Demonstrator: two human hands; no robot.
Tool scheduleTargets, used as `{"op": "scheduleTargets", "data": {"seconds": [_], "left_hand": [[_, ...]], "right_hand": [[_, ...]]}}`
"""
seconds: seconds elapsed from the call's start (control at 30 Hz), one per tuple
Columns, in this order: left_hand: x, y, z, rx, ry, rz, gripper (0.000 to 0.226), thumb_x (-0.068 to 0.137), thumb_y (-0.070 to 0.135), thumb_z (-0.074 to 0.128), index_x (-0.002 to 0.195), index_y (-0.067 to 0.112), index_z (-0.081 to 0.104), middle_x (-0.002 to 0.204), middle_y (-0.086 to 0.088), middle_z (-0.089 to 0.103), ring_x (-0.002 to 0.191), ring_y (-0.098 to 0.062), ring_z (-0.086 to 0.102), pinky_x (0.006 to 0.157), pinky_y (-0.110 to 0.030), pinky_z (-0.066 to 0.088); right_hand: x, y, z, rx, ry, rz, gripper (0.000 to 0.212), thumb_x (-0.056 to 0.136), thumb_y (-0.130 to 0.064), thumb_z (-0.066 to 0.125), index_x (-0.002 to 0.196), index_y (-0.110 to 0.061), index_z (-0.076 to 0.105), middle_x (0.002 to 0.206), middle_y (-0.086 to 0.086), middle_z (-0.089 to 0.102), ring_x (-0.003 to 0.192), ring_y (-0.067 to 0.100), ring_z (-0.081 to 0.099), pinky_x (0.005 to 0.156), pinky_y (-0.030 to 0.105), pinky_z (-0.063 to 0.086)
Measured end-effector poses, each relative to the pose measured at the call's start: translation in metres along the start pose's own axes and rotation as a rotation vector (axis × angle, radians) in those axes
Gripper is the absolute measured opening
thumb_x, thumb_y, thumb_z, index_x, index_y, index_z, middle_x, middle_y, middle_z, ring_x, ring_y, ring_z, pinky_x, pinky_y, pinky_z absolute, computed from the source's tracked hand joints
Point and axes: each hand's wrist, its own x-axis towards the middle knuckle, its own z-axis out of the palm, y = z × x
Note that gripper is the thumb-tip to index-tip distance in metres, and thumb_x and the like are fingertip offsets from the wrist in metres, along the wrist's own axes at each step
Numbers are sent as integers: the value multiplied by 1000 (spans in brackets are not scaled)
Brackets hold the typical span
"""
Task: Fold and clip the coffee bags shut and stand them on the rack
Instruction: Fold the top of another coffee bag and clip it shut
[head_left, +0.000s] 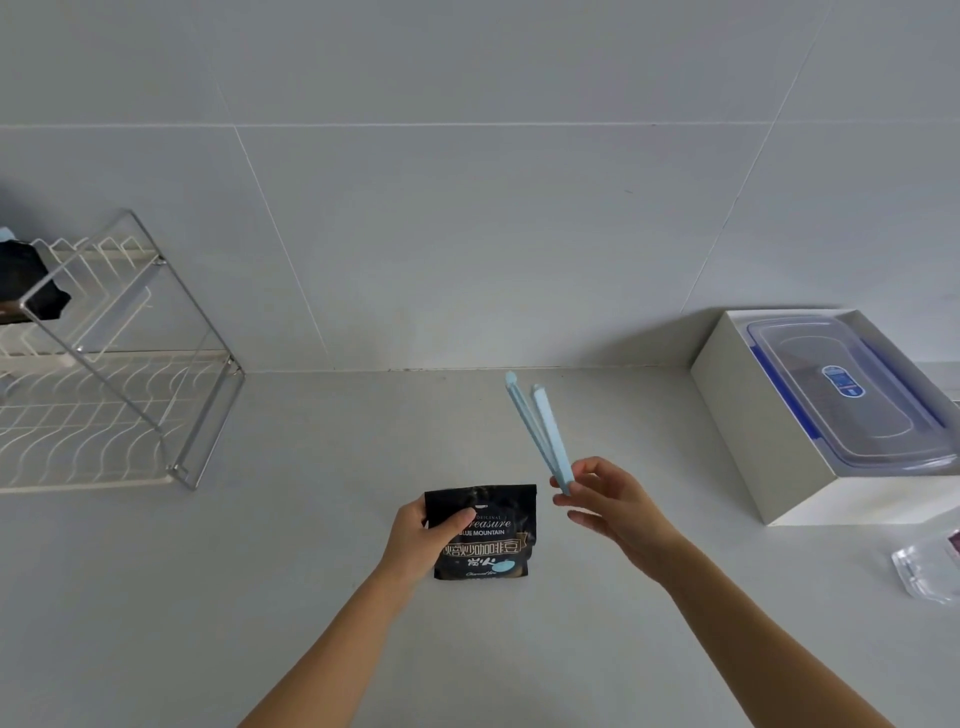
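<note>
Left hand (423, 540) closed around the upper-left side of the black coffee bag (483, 535): thumb across the front near the top, fingers behind, out of view. Bag stands upright on the counter (311, 597), just right of that hand. Top edge looks already folded flat, label upright, facing the camera. Long axis roughly vertical, folded top running left-right.

Right hand (605, 501), up and right of the bag, pinches the hinge end of the blue sealing clip (540, 431) between thumb and fingertips; other fingers loose, half-open. Clip is open in a narrow V. Its two arms point up and away from the hand, leaning slightly left, free ends toward the wall. Clip is clear of the bag, not touching it.

Step in hand, my read: clip the fold. To do it well, turn the clip so its long axis lies parallel to the folded top, slide one arm behind the fold and one in front, cover the full width, then squeeze the free ends until it latches. Left hand should keep the fold pinned flat or it may spring open.

Far left of the left hand: wire rack (119, 374), a dark bag (31, 286) already on its upper tier. Far right of the right hand: white box (769, 431) with lidded plastic container (852, 395).
</note>
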Motion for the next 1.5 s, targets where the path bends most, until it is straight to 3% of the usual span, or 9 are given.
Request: {"op": "scheduleTargets", "data": {"seconds": [0.13, 0.3, 0.37, 0.5, 0.7, 1.1, 1.33, 1.5], "left_hand": [[1, 0, 0, -1, 1, 0, 17, 76, 19, 75, 91, 16, 69, 91, -4, 73, 74, -7, 70, 54, -12, 52], [-1, 1, 1, -16, -4, 3, 14, 77, 18, 74, 90, 19, 68, 88, -1, 73, 69, -1, 70, 53, -11, 51], [-1, 1, 1, -14, -11, 5, 13, 78, 18, 73, 90, 20, 68, 88, -1, 72, 69, -1, 69, 53, -11, 50], [-1, 1, 0, -25, -15, 0, 14, 78, 17, 73, 90, 20, 68, 89, 0, 73, 70, -2, 70, 54, -12, 52], [-1, -1, 0, -49, -18, -4, 18, 76, 20, 75, 94, 19, 70, 92, -2, 75, 78, -7, 72, 56, -13, 53], [-2, 3, -2, -70, -38, -17, 21, 77, 18, 74, 96, 15, 67, 92, -2, 73, 74, -5, 71, 54, -12, 52], [-5, 5, -2, -62, -52, 48, 18, 80, 13, 70, 96, 20, 68, 93, -2, 73, 78, -5, 71, 59, -14, 54], [-3, 3, 1, -25, -27, 79, 21, 80, 12, 70, 101, 14, 69, 96, -9, 73, 81, -9, 70, 64, -16, 54]], "right_hand": [[-2, -6, 1, -323, 26, -94, 7, 83, -4, 67, 86, -9, 64, 89, 7, 73, 81, 17, 68, 71, 24, 50], [-5, -9, 10, -644, 68, -229, 19, 81, -9, 70, 78, -26, 65, 86, -6, 72, 79, 3, 67, 74, 18, 53], [-5, -10, 13, -728, 69, -274, 17, 81, -12, 70, 80, -28, 65, 86, -10, 71, 82, 3, 66, 77, 23, 55], [-5, -12, 22, -805, 80, -351, 15, 81, -15, 69, 84, -28, 62, 86, -15, 70, 84, 2, 65, 79, 27, 55], [-2, -21, 34, -854, 60, -418, 30, 80, -17, 69, 86, -36, 45, 86, -18, 68, 84, -6, 63, 73, 16, 51], [4, -30, 50, -1033, -14, -418, 34, 82, -18, 68, 109, -32, 52, 96, -12, 68, 81, 4, 58, 79, 23, 49], [15, -33, 72, -1188, -103, -442, 43, 86, -23, 64, 127, -25, 52, 106, -4, 64, 96, 13, 56, 81, 24, 43], [18, -36, 84, -1293, -199, -483, 29, 87, -22, 61, 116, -19, 60, 105, 1, 56, 98, 18, 49, 80, 28, 42]]}}
